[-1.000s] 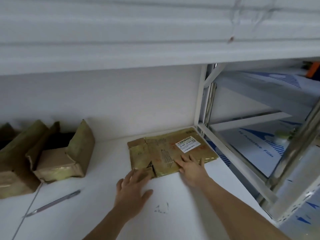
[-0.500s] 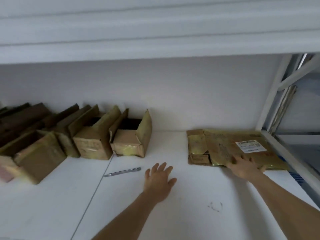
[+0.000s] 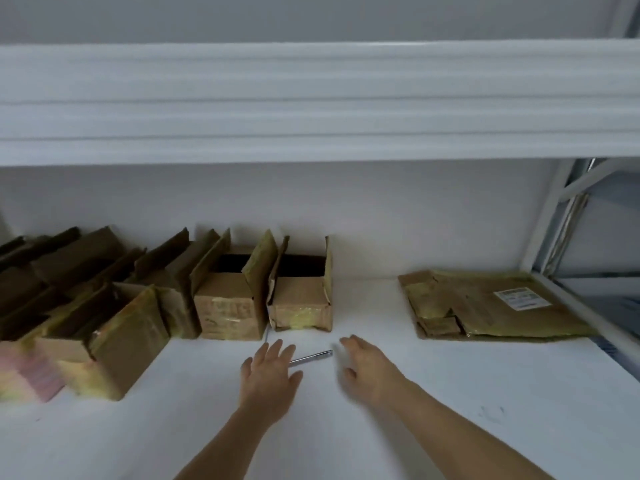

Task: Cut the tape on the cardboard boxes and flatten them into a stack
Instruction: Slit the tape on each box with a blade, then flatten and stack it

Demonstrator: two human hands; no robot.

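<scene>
A row of several open cardboard boxes stands along the back wall on the white shelf; the rightmost open box has yellowed tape on its front. A flattened box with a white label lies at the right. A thin metal cutter lies just in front of the rightmost open box. My left hand hovers with fingers spread, covering the cutter's left end. My right hand, blurred, is just right of the cutter, fingers loosely extended. Neither hand holds anything.
An upper shelf overhangs the work area. A white metal rack frame borders the right side, with another bay beyond it. A pink object sits at the far left by the boxes. Bare shelf lies in front of my hands.
My right hand left the flattened box and swung left toward the cutter. My left hand moved forward over the cutter. The view panned left, showing more open boxes.
</scene>
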